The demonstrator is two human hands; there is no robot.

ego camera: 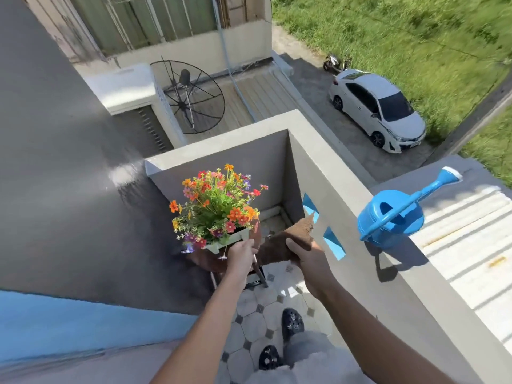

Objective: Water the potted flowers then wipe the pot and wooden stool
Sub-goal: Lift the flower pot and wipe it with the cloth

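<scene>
The small white rectangular plastic pot (231, 239) full of orange, red and purple flowers (214, 205) is standing on the round brown wooden stool (206, 260), in the balcony corner. The left hand (241, 252) is resting at the pot's near edge, fingers curled on it, probably to steady it. Just right of the pot, the right hand (306, 256) is holding the brown cloth (286, 241), fingers pinching it, ready for wiping. The blue plastic watering can (392, 214) is sitting far right of the pot on the grey concrete ledge (360, 200), so watering seems finished.

Colourful flowers (214, 206) in a white pot (230, 241), seemingly on a brown stool (214, 260).
</scene>
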